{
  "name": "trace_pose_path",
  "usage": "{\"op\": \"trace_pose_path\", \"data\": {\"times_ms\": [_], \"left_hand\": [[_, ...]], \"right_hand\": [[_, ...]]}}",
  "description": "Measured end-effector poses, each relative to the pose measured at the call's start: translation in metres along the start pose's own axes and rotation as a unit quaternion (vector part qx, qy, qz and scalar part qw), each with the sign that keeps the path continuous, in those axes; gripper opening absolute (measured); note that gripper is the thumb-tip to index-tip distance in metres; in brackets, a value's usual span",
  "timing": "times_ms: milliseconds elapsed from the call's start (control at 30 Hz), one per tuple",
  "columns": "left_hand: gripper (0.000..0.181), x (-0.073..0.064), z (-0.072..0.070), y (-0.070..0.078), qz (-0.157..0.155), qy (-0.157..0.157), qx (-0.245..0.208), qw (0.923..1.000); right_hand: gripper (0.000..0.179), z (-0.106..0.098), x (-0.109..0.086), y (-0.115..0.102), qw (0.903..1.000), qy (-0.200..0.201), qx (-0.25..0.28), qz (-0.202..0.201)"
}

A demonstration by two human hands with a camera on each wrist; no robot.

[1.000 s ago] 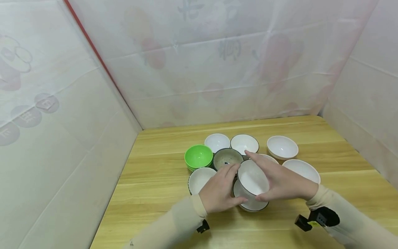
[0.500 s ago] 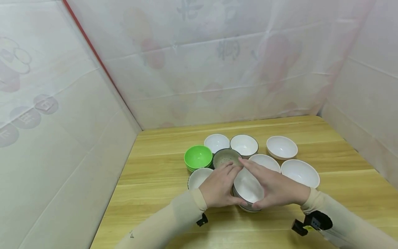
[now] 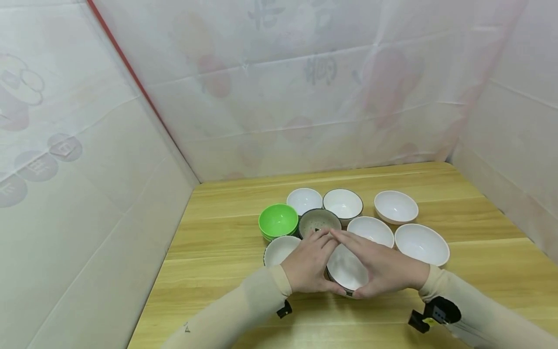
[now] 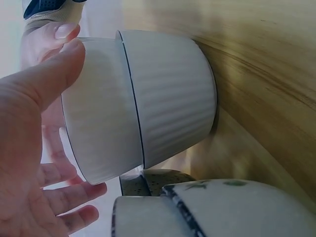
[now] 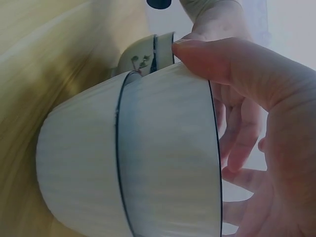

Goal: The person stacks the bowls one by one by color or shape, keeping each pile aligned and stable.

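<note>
Cupping the upper ribbed bowl [image 3: 346, 268] from opposite sides, the left hand [image 3: 307, 265] and right hand [image 3: 385, 269] are curling thumbs and fingers around its wall, fingertips meeting above the rim, while it is sitting nested in a matching lower bowl [image 4: 173, 94] on the wooden table [image 3: 218, 252].

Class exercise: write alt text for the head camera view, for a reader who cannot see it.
Two hands, left and right, cup a white ribbed bowl with a dark rim nested in a matching bowl on a light wooden table. Behind sit several white bowls, a green plastic bowl and a speckled grey bowl.
</note>
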State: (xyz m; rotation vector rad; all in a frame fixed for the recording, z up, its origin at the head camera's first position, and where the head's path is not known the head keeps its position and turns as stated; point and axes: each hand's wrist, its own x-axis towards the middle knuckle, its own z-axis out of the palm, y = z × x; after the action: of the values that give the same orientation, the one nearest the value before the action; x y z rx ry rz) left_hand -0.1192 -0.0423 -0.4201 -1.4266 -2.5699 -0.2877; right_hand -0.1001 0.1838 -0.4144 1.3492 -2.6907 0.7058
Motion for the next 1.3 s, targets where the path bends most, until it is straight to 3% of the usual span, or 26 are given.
{"op": "trace_pose_path", "data": {"times_ms": [333, 867, 1300], "left_hand": [[0.112, -0.001, 0.004, 0.003, -0.017, -0.028, 0.011, 0.9994], [0.113, -0.009, -0.003, -0.001, -0.038, -0.062, 0.016, 0.9972], [0.109, -0.013, -0.001, -0.002, -0.047, -0.059, -0.007, 0.9971]], "right_hand": [[0.132, 0.007, -0.001, 0.003, 0.9999, -0.009, 0.006, 0.008], [0.128, 0.018, 0.004, 0.001, 0.9999, 0.006, -0.001, 0.012], [0.14, 0.006, -0.011, 0.003, 0.9949, -0.052, -0.013, 0.085]]}}
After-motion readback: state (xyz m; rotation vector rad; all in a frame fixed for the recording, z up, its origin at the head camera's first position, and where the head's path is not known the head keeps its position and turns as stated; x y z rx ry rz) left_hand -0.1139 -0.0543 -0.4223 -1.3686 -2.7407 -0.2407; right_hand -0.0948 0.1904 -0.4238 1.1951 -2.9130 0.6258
